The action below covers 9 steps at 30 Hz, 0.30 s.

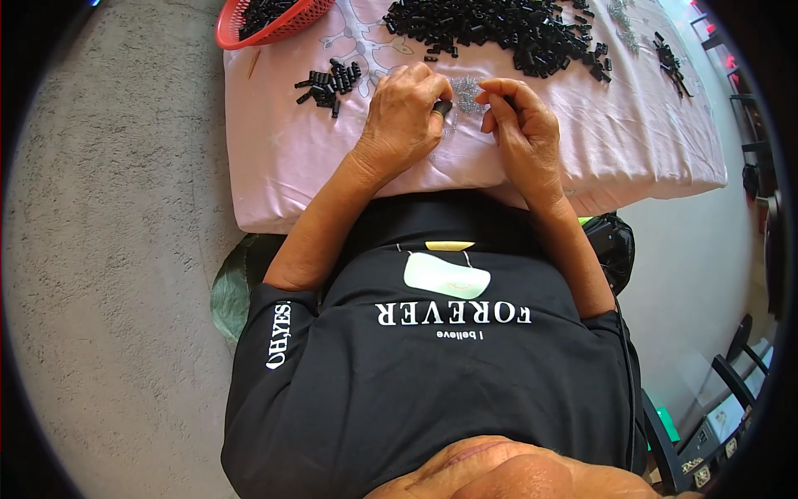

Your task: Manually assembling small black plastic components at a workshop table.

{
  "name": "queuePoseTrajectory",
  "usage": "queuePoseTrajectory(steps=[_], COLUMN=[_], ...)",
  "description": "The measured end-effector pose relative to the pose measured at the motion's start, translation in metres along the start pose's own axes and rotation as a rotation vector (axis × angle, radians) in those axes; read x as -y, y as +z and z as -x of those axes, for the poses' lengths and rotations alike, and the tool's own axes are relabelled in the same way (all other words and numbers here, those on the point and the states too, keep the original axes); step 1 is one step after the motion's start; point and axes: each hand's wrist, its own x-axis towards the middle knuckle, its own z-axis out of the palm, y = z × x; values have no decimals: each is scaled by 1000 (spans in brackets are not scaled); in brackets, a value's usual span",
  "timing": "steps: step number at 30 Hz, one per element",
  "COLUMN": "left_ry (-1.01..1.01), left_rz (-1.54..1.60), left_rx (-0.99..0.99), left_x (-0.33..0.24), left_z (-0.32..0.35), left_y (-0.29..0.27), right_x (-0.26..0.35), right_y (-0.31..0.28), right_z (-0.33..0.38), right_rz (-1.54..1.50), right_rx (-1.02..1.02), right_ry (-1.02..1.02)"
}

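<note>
My left hand (406,116) is closed over the pink cloth, its fingers curled round a small black plastic piece (443,107) that shows at the thumb side. Just to its right, my right hand (525,133) is pinched, thumb against fingertips; what it holds is too small to make out. Between the two hands lies a small heap of thin silvery metal bits (467,94), perhaps pins or springs. Left of my left hand is a small group of black ribbed plastic pieces (331,85). A large pile of similar black pieces (499,29) spreads beyond both hands.
A red plastic basket (287,25) with black pieces stands at the far left corner of the cloth-covered table (283,166). More black pieces (672,65) and silvery bits (622,25) lie at the far right. A thin wooden stick (253,64) rests near the left edge.
</note>
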Motion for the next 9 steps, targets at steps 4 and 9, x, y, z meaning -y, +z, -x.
queuePoseTrajectory(steps=[4, 9], left_ry=[-33, -109], left_rz=[91, 306], left_rx=[-39, 26], left_x=[0, -10], left_z=[1, -1], left_y=[-1, -12], right_x=[2, -2], right_y=[1, -1], right_z=[1, 1], right_rz=[30, 132], right_rx=[4, 35], right_ry=[15, -57])
